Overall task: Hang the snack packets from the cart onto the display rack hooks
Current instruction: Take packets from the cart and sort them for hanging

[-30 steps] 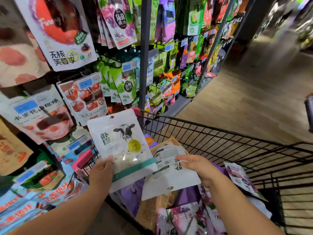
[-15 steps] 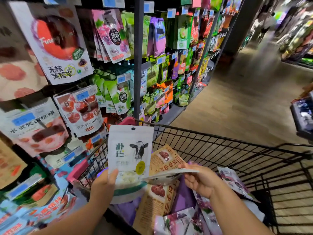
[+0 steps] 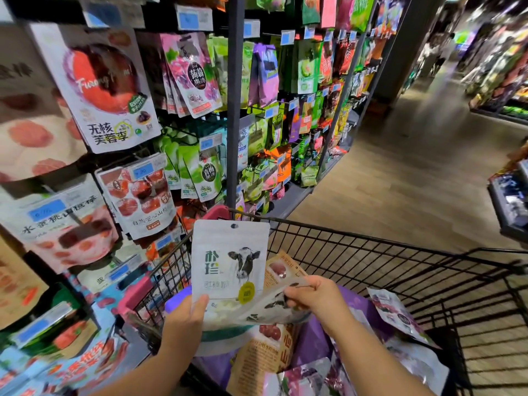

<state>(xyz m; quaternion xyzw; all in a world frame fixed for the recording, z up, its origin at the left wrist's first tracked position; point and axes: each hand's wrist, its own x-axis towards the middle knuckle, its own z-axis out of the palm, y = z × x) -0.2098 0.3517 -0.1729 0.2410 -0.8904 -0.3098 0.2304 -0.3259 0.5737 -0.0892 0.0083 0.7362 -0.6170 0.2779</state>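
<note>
Packets: two white cow-print ones were out of the cart (image 3: 357, 247) and in the hands, over its near-left corner; neither was on a hook yet. L hand (image 3: 185, 324) gripped the upright pkt (image 3: 228, 261) by its lower left corner, thumb across the front, fingers behind. Its hang hole (image 3: 234, 226) sat at the top edge, below the rack (image 3: 235, 110). R hand (image 3: 314, 298) pinched the 2nd pkt (image 3: 271, 308) by one edge w/ thumb and fingertips. It lay nearly flat, its near end against the lower front of the upright pkt.

Change vs. 1 s ago: the upright pkt had been tilted left and was now squared up, print readable. The 2nd pkt had shown its plain back w/ text, went edge-on half a sec ago, and now had cow print facing up, i.e. it was turned over. Hands had also closed in, so the pkts overlapped.

Meaning, as I read it: a sorting step, getting both pkts facing the same way so they could stack and go on one hook. Task looked early, since the cart held plenty more: purple pkts (image 3: 305, 347), a brown pkt (image 3: 265, 361), others to the right. Next probably: stack the two, line up the holes, then reach for a hook. No matching cow pkts were visible on the rack, so the target hook was unclear. Risks: holes misaligned, glossy pkts sliding apart.
</note>
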